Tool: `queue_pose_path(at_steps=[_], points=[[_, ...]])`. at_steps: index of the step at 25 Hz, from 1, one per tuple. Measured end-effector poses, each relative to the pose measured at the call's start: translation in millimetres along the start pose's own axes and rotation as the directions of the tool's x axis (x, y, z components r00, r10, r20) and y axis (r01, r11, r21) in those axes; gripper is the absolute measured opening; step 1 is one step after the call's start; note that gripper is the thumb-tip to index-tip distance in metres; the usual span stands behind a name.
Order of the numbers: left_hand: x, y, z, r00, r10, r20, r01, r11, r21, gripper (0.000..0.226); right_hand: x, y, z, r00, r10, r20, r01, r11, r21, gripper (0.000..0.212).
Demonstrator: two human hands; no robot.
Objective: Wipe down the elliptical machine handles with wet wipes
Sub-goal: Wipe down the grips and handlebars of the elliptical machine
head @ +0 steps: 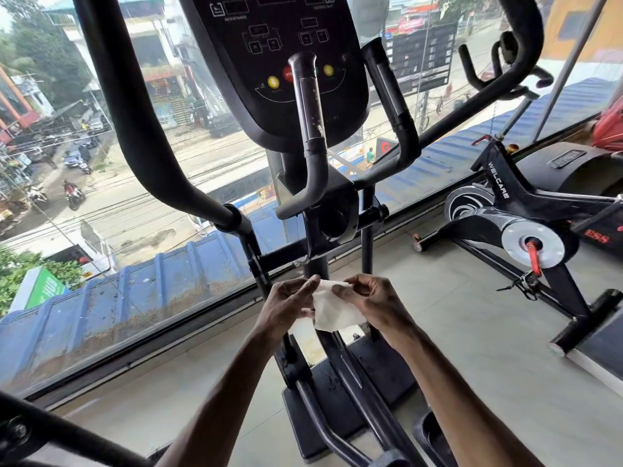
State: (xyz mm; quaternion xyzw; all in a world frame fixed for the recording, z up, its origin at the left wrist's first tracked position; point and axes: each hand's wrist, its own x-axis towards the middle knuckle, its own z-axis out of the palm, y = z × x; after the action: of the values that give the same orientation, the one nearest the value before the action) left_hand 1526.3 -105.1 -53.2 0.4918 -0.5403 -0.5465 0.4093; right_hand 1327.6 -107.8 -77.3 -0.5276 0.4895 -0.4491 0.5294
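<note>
L grip (290, 305) & R grip (374, 298) pinch wet wipe (333, 313).

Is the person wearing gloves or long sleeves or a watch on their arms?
No. The left hand and right hand are bare: no gloves, no rings that show. The left arm and right arm are bare too as far as the picture reaches: no sleeves, watch or bracelet.

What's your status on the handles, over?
Left hand and right hand both hold wipe, low at the frame. Handles not yet touched. Nothing blocking them.
</note>
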Motion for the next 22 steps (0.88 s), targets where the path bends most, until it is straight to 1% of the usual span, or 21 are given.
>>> queue_pose_path(at_steps=[1,2,4,6,8,10,13,14,15,16,17,19,21,22], points=[[0,0,1,1.000,-0.017,0.019,0.017,1.000,-0.017,0.023,1,1,0,1.000,-0.001,-0.021,0.001,1.000,0.006,0.015],[0,0,2,0.999,-0.019,0.029,0.021,0.999,-0.044,0.028,3,1,0,1.000,-0.004,-0.030,0.005,1.000,0.009,0.015],[2,-3,1,1.000,-0.015,0.006,0.015,0.995,-0.101,0.050,4,1,-1,0.999,-0.011,-0.034,0.011,1.000,0.000,0.016],[4,-5,-1,1.000,-0.013,-0.011,0.012,0.995,-0.101,0.061,5,3,-2,0.998,-0.012,-0.055,0.010,0.999,-0.030,0.016],[3,-6,1,0.999,0.005,0.034,-0.001,0.995,-0.099,0.059,6,5,-1,0.996,-0.014,-0.087,0.011,0.999,-0.030,0.018],[4,-9,1,0.998,0.040,0.048,-0.034,0.993,-0.113,0.052,6,6,0,0.997,-0.003,-0.081,0.005,0.999,0.033,0.023],[8,-17,-1,0.988,0.157,-0.012,-0.157,0.980,-0.124,0.042,3,3,1,0.999,0.051,0.017,-0.054,0.982,0.184,0.045],[8,-17,-1,0.988,0.156,-0.023,-0.157,0.978,-0.138,0.046,2,3,1,0.997,0.058,0.043,-0.066,0.976,0.210,0.048],[7,-16,-1,0.992,0.124,-0.028,-0.127,0.977,-0.171,0.054,3,3,0,0.997,0.052,0.051,-0.062,0.976,0.211,0.047],[6,-16,-1,0.997,0.078,-0.020,-0.081,0.972,-0.222,0.060,3,4,0,0.998,0.040,0.042,-0.048,0.976,0.210,0.043],[5,-16,-1,0.999,0.041,0.016,-0.036,0.964,-0.265,0.062,4,4,0,1.000,0.025,0.018,-0.028,0.976,0.215,0.038],[5,-17,-1,0.996,0.040,0.086,-0.016,0.965,-0.262,0.052,6,3,2,0.999,0.005,-0.041,0.004,0.977,0.211,0.031],[6,-16,2,0.998,0.041,0.043,-0.029,0.970,-0.242,0.032,6,1,5,0.998,-0.044,-0.034,0.050,0.981,0.189,0.030],[7,-14,3,1.000,0.003,0.003,-0.002,0.966,-0.258,0.022,5,0,5,0.997,-0.082,-0.006,0.082,0.983,0.165,0.035]])
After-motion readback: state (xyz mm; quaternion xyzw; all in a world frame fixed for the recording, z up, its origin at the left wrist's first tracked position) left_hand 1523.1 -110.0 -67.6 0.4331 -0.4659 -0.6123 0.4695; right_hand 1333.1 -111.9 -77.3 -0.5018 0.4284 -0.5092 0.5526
